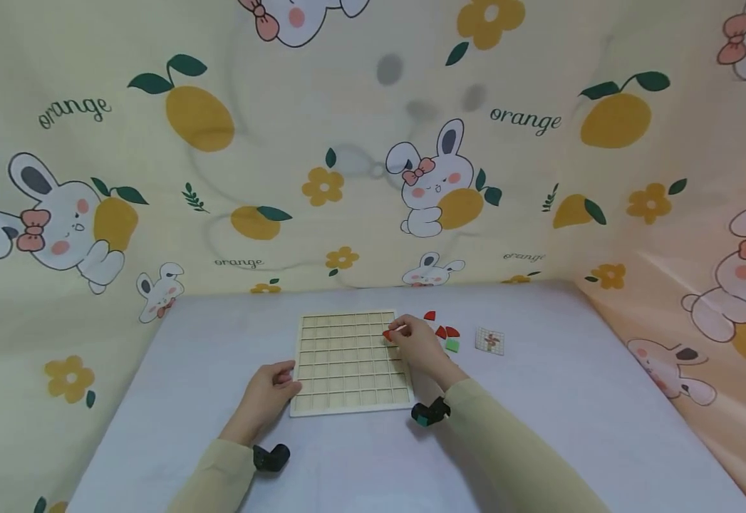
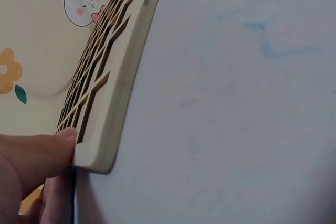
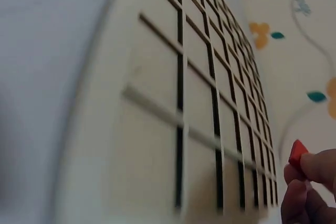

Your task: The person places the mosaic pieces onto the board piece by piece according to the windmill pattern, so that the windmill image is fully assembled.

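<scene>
A pale wooden grid board (image 1: 347,411) lies flat on the table, its squares marked off by raised ribs. My left hand (image 1: 268,395) grips the board's left edge near the front corner. In the left wrist view the thumb (image 2: 44,153) lies on the rim, with the other fingers below it at the side. Over the board's back right part, my right hand (image 1: 420,345) pinches a small red piece (image 3: 297,152) between thumb and fingertips. To the right lie a few more red quarter-round pieces (image 1: 452,332) and a green square piece (image 1: 452,345).
A small pattern card (image 1: 489,340) with a gridded figure lies right of the loose pieces. The white-covered table (image 1: 219,342) ends at a printed cloth backdrop (image 1: 347,235) at the back and sides. Each wrist wears a black camera (image 1: 272,458).
</scene>
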Motion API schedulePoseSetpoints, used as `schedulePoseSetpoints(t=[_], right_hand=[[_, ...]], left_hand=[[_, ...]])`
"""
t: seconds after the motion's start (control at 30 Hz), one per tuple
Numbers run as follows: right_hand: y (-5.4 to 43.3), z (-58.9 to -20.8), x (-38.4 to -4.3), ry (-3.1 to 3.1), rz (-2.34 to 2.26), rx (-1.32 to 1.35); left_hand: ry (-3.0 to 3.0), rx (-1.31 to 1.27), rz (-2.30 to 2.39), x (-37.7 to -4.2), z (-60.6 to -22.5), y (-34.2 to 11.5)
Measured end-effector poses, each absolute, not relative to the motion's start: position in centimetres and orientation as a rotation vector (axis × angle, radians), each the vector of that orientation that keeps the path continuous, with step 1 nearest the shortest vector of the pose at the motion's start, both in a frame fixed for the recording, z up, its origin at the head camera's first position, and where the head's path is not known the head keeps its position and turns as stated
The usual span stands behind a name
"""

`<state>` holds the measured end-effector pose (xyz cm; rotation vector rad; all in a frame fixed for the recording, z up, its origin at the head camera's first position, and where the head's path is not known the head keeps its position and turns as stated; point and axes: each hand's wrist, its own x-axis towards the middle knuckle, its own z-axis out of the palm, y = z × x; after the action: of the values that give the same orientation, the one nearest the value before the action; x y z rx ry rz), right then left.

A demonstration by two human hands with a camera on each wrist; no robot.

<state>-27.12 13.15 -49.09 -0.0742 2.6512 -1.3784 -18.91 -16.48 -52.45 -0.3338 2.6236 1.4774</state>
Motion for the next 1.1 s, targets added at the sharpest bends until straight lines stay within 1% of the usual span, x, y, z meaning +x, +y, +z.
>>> schedulePoseSetpoints(t=[0.13,0.33,0.67,1.1], right_hand=[[10.8,-49.5,-29.0,2.673,-1.315,-0.18],[8.1,-49.9,-30.8,2.68,-1.301,-0.238],[6.5,-49.7,-31.3,2.721,-1.235,-0.24],[5.2,-51.6,-31.8,2.818,-1.085,-0.286]], left_hand=[[2.611,-0.335,1.524,-18.9,-52.7,-16.4],[2.623,-0.348,1.522,-18.9,-52.8,-16.6],[2.607,-0.328,1.566,-18.9,-52.6,-16.2],[2.598,-0.344,1.558,-19.0,-52.9,-16.8]])
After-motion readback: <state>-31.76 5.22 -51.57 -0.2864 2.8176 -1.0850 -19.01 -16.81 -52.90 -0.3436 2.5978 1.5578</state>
